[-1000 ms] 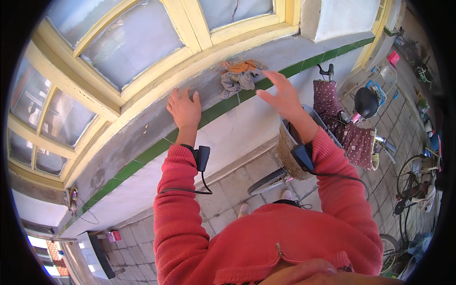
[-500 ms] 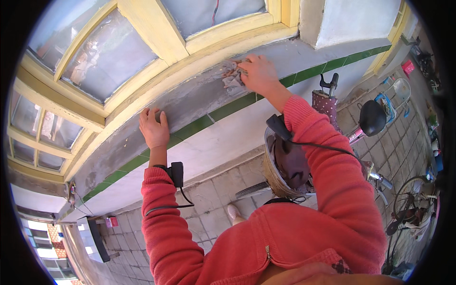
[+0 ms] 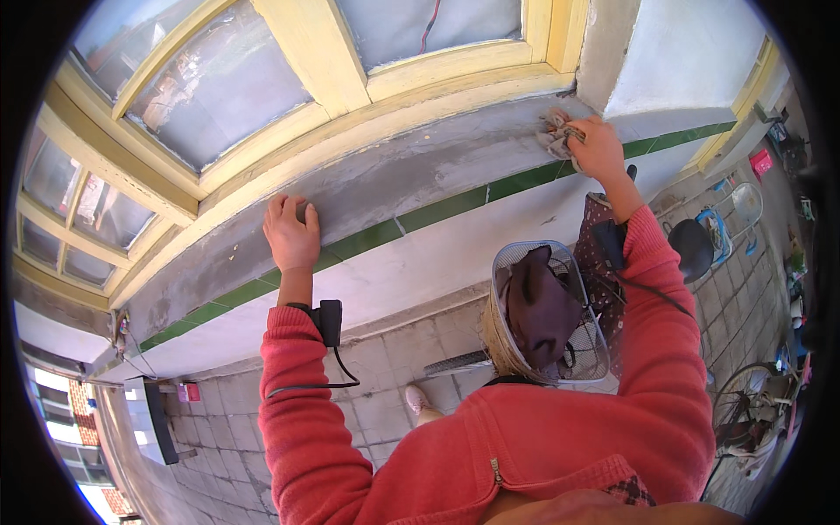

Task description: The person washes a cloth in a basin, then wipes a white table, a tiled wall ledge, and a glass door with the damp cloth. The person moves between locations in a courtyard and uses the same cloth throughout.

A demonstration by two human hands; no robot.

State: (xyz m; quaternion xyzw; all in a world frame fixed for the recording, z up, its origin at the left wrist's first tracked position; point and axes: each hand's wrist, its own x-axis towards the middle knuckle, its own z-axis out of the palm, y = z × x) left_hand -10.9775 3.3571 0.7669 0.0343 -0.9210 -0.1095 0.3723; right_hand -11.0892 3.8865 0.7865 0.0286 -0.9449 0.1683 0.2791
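Observation:
A grey concrete window sill, edged with green tiles, runs beneath a yellow-framed window. My right hand is closed on a crumpled greyish rag and presses it onto the sill, close to the white wall at its right end. Farther left, my left hand rests on the sill near the tiled edge. Its fingers are slightly bent and apart, with nothing in them.
Below the sill stands a bicycle with a wire basket holding a dark bag. A black mirror and a spotted purple cover are beside my right forearm. Grey paving lies underneath; another bicycle is at the right.
My right hand has slid the rag rightward along the sill, toward the wall at its end. My left hand stays at nearly the same spot. More of the basket now shows.

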